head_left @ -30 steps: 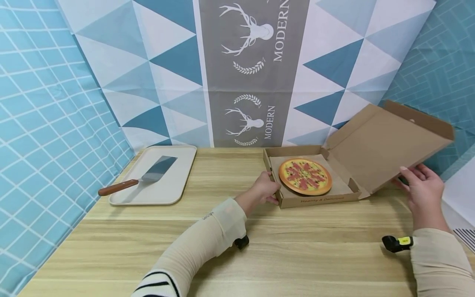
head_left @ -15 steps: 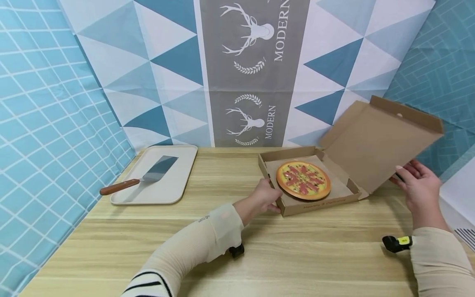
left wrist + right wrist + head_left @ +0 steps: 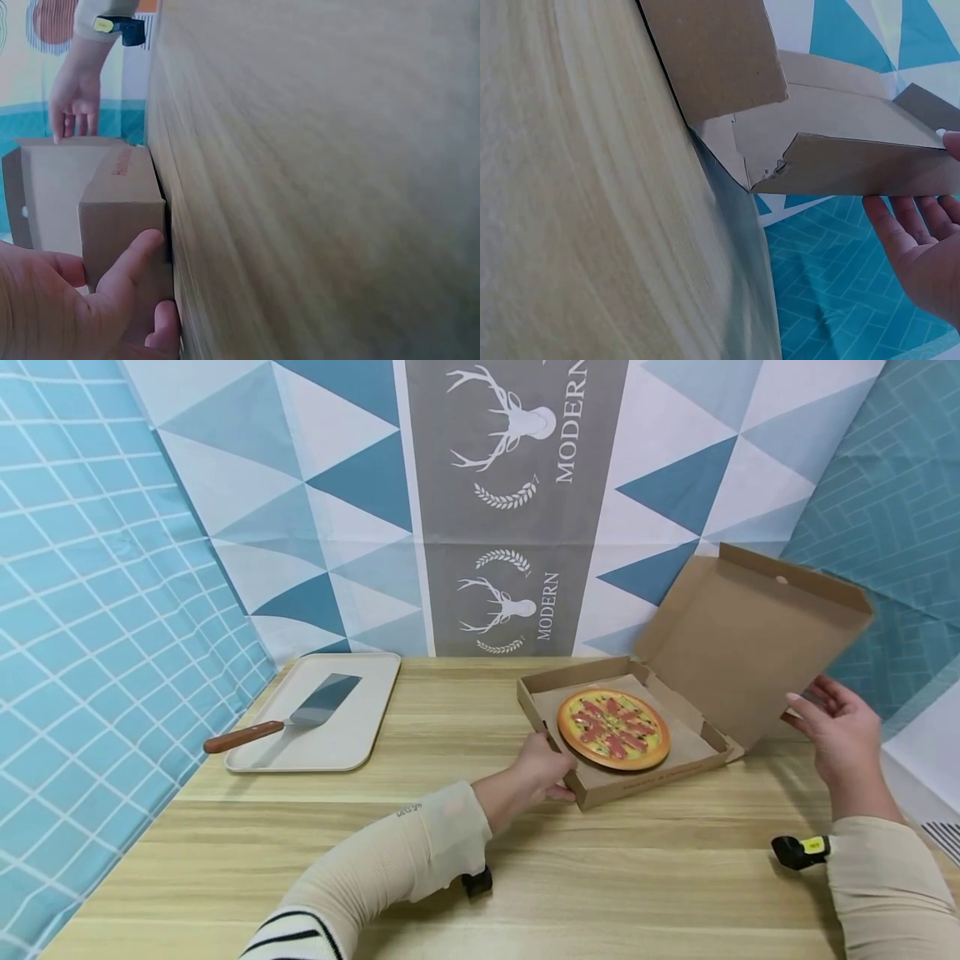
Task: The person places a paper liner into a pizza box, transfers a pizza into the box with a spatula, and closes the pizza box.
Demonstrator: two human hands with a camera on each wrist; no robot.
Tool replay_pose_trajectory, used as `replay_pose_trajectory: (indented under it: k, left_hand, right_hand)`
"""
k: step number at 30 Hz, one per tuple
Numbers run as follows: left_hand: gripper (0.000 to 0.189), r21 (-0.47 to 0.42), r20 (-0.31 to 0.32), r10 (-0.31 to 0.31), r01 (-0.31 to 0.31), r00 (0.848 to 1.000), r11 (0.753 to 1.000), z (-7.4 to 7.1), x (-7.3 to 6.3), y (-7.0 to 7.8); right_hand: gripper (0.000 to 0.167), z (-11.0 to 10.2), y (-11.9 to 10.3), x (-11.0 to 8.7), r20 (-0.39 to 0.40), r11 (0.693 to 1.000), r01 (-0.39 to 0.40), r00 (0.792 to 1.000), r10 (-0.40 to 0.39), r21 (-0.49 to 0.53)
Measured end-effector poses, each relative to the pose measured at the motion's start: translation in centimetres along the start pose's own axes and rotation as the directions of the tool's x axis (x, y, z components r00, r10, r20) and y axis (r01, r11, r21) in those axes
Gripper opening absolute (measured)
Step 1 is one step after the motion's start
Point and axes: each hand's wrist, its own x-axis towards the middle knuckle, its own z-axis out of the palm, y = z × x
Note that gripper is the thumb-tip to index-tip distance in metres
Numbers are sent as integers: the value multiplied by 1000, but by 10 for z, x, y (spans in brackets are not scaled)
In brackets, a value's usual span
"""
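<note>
In the head view, a cardboard pizza box [image 3: 652, 783] lies on the wooden table with its lid [image 3: 742, 635] raised on the right. A round pizza [image 3: 613, 728] with red toppings sits inside on the liner. My left hand [image 3: 542, 766] grips the box's left wall by the near corner; the left wrist view shows fingers [image 3: 139, 259] along that cardboard wall. On the other side, my right hand [image 3: 843, 727] holds the near edge of the lid. In the right wrist view, fingers [image 3: 896, 236] lie under the lid and the thumb is on its upper side.
At the table's left, a cream tray [image 3: 315, 752] bears a wide-bladed metal spatula [image 3: 326, 700], whose wooden handle sticks out past the tray's rim. Patterned cloth [image 3: 517, 568] backs the table, and blue tiled sheeting [image 3: 112, 577] borders the left.
The box has turned, its near-left corner coming closer to me with my left hand. The lid stands more upright and has shifted left along with my right hand. Spatula and tray stay put.
</note>
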Motion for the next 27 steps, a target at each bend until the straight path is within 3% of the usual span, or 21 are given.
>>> replay_pose_trajectory:
  k: [4, 11, 15, 22, 27]
  left_hand:
    - [74, -1, -5, -19, 19, 1000, 1000, -3, 1, 3]
    - [72, 1, -46, 0, 0, 999, 1000, -20, 9, 18]
    - [67, 84, -95, 34, -26, 995, 996, -29, 16, 24]
    - [60, 191, -144, 101, -72, 984, 979, -46, 36, 34]
    - [63, 162, -147, 64, -40, 987, 986, -57, 57, 39]
  right_hand:
    - [72, 2, 1, 0, 21, 1000, 21, 1000, -22, 2]
    - [61, 4, 0, -2, 58, 998, 45, 997, -43, -33]
    - [57, 5, 0, -3, 86, 994, 63, 995, -55, -94]
    - [63, 7, -3, -4, 90, 972, 61, 995, -41, -227]
    - [65, 8, -4, -4, 86, 958, 55, 996, -32, -281]
